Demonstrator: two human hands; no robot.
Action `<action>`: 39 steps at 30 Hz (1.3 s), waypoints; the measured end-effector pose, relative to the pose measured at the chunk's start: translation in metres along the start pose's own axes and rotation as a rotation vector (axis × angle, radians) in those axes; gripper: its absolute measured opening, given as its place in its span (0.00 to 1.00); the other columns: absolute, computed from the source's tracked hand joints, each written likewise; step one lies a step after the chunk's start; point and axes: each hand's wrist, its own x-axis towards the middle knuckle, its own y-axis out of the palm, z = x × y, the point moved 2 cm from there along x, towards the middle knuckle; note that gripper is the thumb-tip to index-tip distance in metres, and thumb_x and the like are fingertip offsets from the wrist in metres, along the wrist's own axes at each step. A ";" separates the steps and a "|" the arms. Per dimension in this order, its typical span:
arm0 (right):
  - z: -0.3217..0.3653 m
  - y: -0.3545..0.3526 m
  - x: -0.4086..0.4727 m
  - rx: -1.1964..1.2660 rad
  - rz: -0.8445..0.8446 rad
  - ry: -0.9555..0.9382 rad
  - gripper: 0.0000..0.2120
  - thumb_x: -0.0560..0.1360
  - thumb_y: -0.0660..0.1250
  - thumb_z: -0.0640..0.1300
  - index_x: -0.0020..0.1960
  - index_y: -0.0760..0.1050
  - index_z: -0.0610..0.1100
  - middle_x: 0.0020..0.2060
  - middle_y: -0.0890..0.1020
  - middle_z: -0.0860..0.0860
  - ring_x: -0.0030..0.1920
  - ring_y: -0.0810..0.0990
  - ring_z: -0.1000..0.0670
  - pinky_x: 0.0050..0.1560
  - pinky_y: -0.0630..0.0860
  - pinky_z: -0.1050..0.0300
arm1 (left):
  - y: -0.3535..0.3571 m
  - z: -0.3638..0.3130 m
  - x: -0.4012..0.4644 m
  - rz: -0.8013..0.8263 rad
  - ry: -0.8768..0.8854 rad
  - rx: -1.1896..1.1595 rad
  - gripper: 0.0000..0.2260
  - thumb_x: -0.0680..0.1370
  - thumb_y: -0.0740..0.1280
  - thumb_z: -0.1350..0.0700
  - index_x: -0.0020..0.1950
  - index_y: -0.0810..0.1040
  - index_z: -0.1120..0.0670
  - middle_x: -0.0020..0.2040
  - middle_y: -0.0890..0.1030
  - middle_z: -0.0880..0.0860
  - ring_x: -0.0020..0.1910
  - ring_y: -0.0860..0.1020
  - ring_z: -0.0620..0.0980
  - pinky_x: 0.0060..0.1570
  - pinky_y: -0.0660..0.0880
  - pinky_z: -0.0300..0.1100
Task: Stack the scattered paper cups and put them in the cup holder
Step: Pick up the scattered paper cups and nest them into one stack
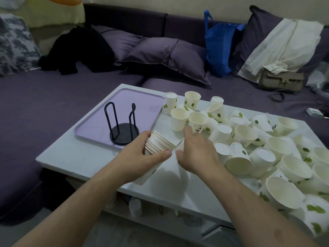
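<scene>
A stack (158, 144) of nested paper cups is gripped by the left hand (140, 155) above the near-left part of the white table (85, 157); the fingers are curled over its far side and the thumb is pressed along its near side, with the rims pointed to the right and slightly up. The bottom of the stack is seen below the palm, tilted toward the table's near edge. A single cup (180, 146) is held by the right hand (197, 154), its fingers curled round it, and its rim is brought right against the open end of the stack; whether it has entered cannot be told, as most of it is hidden by the hand. The black wire holder (122, 125) is stood on a lilac tray (138, 98) at the table's far-left corner, just beyond the left hand, and nothing is held in it. Loose cups (249, 139) are scattered over the right half of the table, some upright, some upside down, many on their sides; most are printed with green leaves. Behind the table a purple sofa (44, 97) is seen, on which cushions (165, 57), a black garment (80, 50), a blue bag (219, 45), a white cloth (284, 45) and a tan handbag (281, 80) are laid.
</scene>
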 end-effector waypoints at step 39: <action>-0.010 -0.036 0.004 0.612 -0.047 0.043 0.23 0.82 0.67 0.50 0.75 0.71 0.47 0.69 0.76 0.51 0.71 0.74 0.48 0.71 0.71 0.49 | 0.009 -0.005 0.008 -0.009 0.034 0.003 0.24 0.75 0.75 0.34 0.67 0.73 0.39 0.54 0.83 0.42 0.51 0.84 0.46 0.53 0.85 0.51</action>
